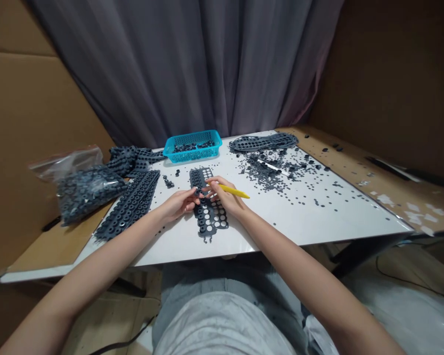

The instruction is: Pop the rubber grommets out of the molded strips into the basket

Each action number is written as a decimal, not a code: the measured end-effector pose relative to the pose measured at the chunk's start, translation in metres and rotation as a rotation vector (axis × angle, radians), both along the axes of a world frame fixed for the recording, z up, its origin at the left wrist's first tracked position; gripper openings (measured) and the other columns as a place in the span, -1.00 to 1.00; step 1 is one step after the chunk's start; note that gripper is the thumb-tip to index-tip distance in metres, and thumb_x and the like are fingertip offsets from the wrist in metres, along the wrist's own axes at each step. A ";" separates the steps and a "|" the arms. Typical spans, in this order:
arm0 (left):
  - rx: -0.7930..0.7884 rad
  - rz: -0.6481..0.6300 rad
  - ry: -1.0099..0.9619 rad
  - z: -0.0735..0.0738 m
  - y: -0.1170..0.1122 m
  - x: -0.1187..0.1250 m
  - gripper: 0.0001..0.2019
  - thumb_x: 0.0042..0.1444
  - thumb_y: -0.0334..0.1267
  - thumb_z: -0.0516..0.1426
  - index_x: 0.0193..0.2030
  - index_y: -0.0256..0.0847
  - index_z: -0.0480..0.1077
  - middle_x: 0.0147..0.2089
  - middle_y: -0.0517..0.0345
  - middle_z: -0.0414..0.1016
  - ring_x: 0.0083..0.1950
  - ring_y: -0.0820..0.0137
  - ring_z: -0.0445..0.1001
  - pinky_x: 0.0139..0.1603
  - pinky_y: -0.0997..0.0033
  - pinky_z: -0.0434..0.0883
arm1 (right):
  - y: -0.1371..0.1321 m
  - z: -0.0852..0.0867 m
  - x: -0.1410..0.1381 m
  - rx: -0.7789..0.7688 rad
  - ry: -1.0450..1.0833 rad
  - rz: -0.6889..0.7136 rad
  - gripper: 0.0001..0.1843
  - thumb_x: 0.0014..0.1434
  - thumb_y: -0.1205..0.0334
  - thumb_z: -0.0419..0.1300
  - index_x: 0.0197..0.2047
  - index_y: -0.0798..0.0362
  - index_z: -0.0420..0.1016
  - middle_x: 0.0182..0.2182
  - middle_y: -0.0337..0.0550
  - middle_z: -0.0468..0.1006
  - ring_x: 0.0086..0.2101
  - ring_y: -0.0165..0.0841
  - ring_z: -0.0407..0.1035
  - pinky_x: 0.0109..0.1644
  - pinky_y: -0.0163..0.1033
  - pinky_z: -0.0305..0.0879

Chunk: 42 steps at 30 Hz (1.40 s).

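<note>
Now right hand (227,201) grips yellow tool (237,192); left hand (177,203) (grip unclear) at perforated sheet (210,217).

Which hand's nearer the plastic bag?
The left hand. It's to the right of the bag, beyond the black strips. The right hand is farther right, holding the yellow tool.

There are one yellow tool (237,191), one white stick (272,166), one blue basket (193,157), one clear bag (77,161) and one table (299,222). At least one holed sheet (201,218) is in the middle. Small discs (268,183) are too many for counting.
</note>
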<state>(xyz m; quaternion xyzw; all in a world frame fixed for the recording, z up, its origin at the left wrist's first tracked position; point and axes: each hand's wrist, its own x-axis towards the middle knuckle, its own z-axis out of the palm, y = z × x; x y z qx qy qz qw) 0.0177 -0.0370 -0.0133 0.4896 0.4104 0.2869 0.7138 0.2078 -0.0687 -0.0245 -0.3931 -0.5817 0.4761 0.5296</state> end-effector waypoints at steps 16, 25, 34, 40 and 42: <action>0.456 0.049 0.298 -0.008 0.007 0.023 -0.42 0.12 0.20 -0.02 -0.26 -0.38 0.47 -0.37 -0.04 0.49 -0.63 0.56 0.20 -0.64 0.51 0.07 | 0.009 -0.005 0.006 0.236 -0.072 -0.272 -0.82 -0.02 0.19 0.22 -0.42 0.01 0.26 -0.44 -0.20 0.55 -0.35 -0.28 0.47 -0.17 -0.20 0.32; 1.013 0.030 0.560 -0.006 0.013 0.004 -0.86 0.00 -0.21 0.19 -0.33 -0.22 0.49 -0.34 0.12 0.43 -0.28 0.37 0.34 -0.26 0.40 0.27 | 0.028 -0.004 0.049 0.105 -0.278 -0.697 -0.73 0.12 0.06 0.07 -0.19 0.05 0.37 -0.24 -0.01 0.52 -0.19 -0.21 0.40 -0.12 -0.15 0.30; 1.132 -0.153 0.630 -0.014 0.007 0.004 -0.80 0.01 -0.22 0.20 -0.20 -0.21 0.47 -0.28 0.13 0.37 -0.24 0.36 0.38 -0.22 0.37 0.33 | 0.019 -0.020 -0.003 -0.113 -0.144 -0.229 -0.54 0.22 -0.01 -0.03 -0.44 0.15 0.49 -0.73 -0.27 0.36 -0.73 -0.49 0.20 -0.61 -0.37 0.16; 1.160 -0.159 0.643 -0.017 0.007 0.002 -0.80 0.03 -0.22 0.18 -0.19 -0.21 0.45 -0.27 0.13 0.36 -0.22 0.35 0.38 -0.20 0.36 0.34 | 0.015 -0.018 -0.003 -0.119 -0.197 -0.217 -0.63 0.21 0.14 -0.07 -0.49 0.11 0.40 -0.74 -0.29 0.36 -0.76 -0.48 0.22 -0.65 -0.39 0.16; 1.166 -0.160 0.645 -0.018 0.007 0.002 -0.80 0.03 -0.22 0.18 -0.19 -0.21 0.45 -0.28 0.13 0.36 -0.22 0.35 0.38 -0.20 0.37 0.34 | 0.015 -0.018 -0.004 -0.112 -0.227 -0.206 -0.64 0.22 0.14 -0.08 -0.47 0.11 0.39 -0.73 -0.28 0.38 -0.74 -0.47 0.26 -0.63 -0.39 0.18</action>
